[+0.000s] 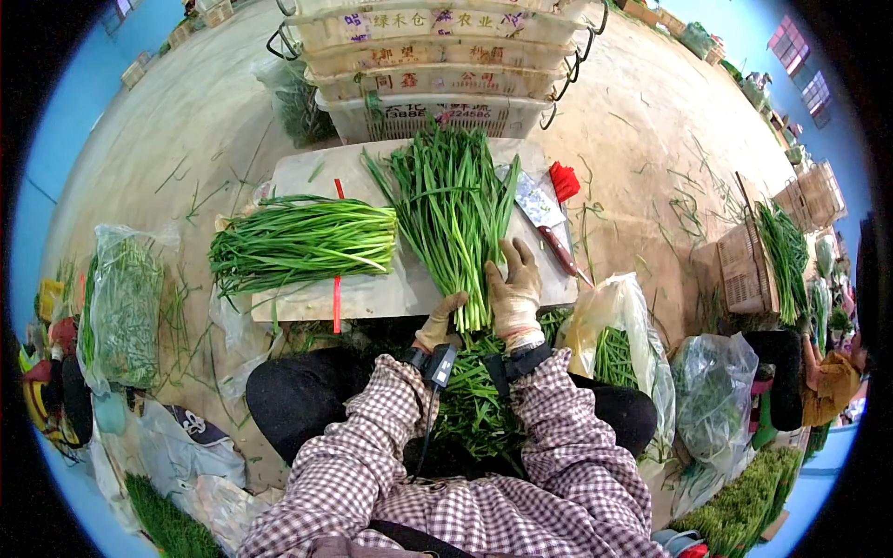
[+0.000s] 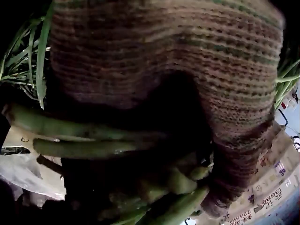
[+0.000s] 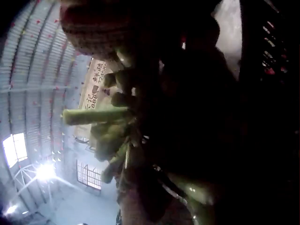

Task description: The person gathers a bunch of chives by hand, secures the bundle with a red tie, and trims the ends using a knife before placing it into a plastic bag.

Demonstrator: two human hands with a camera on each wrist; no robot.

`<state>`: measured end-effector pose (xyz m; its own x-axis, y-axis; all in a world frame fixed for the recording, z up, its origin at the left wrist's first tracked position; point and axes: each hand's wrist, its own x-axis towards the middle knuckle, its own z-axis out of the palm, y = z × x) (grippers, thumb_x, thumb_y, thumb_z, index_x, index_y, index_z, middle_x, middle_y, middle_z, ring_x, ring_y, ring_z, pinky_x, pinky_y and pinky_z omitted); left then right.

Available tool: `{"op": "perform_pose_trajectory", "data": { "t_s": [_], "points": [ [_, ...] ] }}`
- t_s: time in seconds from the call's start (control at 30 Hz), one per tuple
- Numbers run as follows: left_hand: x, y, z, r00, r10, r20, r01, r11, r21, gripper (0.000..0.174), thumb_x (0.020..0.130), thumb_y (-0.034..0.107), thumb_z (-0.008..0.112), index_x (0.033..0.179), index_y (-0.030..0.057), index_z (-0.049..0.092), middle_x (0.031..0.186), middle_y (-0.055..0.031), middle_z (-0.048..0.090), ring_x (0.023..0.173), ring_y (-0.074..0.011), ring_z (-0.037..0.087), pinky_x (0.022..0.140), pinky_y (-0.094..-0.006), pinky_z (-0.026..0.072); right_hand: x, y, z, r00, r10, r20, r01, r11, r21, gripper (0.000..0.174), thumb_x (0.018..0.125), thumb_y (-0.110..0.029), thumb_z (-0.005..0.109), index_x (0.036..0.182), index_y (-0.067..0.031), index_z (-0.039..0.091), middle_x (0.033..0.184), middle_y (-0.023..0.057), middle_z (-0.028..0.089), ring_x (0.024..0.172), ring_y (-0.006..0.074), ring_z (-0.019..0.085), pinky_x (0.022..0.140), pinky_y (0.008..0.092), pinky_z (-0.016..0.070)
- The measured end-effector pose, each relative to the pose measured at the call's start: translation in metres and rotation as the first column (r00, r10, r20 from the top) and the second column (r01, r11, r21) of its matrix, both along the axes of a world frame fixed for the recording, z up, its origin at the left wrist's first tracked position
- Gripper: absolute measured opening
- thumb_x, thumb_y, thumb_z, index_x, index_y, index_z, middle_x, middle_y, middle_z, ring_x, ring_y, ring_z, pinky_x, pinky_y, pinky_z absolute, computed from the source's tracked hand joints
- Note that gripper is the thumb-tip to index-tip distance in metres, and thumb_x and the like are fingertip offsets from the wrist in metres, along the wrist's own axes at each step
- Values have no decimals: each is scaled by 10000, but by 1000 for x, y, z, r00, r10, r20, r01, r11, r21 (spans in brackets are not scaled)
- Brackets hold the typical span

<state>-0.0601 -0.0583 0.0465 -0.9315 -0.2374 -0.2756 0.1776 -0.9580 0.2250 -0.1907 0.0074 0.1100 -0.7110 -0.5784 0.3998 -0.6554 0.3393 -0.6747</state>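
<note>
A bundle of long green stalks [image 1: 456, 205] lies lengthwise on the white board [image 1: 372, 299], its pale cut ends toward the person. The gloved left hand [image 1: 442, 321] grips the lower left of these ends; in the left wrist view its knitted glove [image 2: 164, 56] curls over thick stalks [image 2: 89, 147]. At the bundle's lower right, the gloved right hand [image 1: 514, 290] holds its side, fingers bent. Stalk ends [image 3: 96, 116] show between glove parts in the dark right wrist view. A second bundle [image 1: 307, 240] lies crosswise on the left, over a red strip [image 1: 338, 312].
A knife [image 1: 549, 223] lies on the board's right side by a red item [image 1: 564, 181]. Stacked white crates [image 1: 437, 84] stand behind the board. Loose greens [image 1: 474, 400] lie between the legs; an open plastic bag [image 1: 614, 344] with greens stands at the right.
</note>
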Motion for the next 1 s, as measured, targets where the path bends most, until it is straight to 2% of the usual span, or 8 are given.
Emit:
{"op": "perform_pose_trajectory", "data": {
  "t_s": [0.2,0.27,0.4,0.6,0.7,0.77,0.87,1.0],
  "points": [
    [9,9,29,996,89,-5,-89,986,-140,455,822,226,732,1202,49,554,1081,-107,668,927,-225,679,832,-370,582,-33,-15,29,998,66,-6,-62,964,257,324,837,-404,631,1002,-136,709,1194,85,594,1082,323,552,930,444,427],
    [1,2,16,1000,5,-19,-5,1000,29,456,828,230,727,1203,40,548,1086,-113,665,922,-230,680,823,-378,585,-37,-21,42,992,115,56,-127,907,402,358,822,-432,641,1003,-132,716,1203,93,589,1101,318,550,932,435,430],
    [11,9,25,985,154,82,-125,951,-282,431,820,234,730,1173,48,566,1053,-96,677,900,-228,684,793,-392,593,-49,-33,26,951,67,303,-214,850,482,426,824,-456,621,1057,-110,708,1167,145,622,1021,371,600,890,426,472],
    [18,21,32,939,315,-140,-342,798,-496,469,795,251,738,1183,46,574,1096,-117,666,958,-262,669,863,-433,574,-64,-14,0,686,253,682,-94,961,-262,131,836,-132,694,917,-30,674,829,-6,618,780,106,546,723,245,437],
    [16,25,48,895,264,-358,-417,781,-465,510,801,256,722,1228,35,555,1148,-147,644,1012,-287,650,926,-470,542,-47,13,11,742,255,620,-18,932,-362,127,861,-144,684,939,-46,662,807,-25,594,721,72,508,643,206,404],
    [11,9,23,987,110,-117,-127,980,-152,570,810,307,707,1267,21,522,1169,-163,633,1025,-309,642,947,-500,522,-36,31,23,575,332,748,-19,919,-393,142,907,-205,635,938,-67,643,814,2,596,635,71,506,589,204,412],
    [-3,15,41,960,120,-254,-132,991,-31,595,809,338,699,1267,7,513,1158,-169,636,1016,-318,643,954,-485,518,-7,43,33,360,506,784,19,836,-548,184,954,-270,562,970,-88,545,814,37,611,601,123,551,563,256,479],
    [0,8,31,924,-11,-383,-31,994,-105,627,818,386,697,1277,7,497,1057,-170,657,904,-307,669,860,-460,567,22,58,23,367,430,825,-135,902,-410,224,953,-295,551,940,-71,545,760,34,590,626,134,548,573,266,454]
  ]
}}
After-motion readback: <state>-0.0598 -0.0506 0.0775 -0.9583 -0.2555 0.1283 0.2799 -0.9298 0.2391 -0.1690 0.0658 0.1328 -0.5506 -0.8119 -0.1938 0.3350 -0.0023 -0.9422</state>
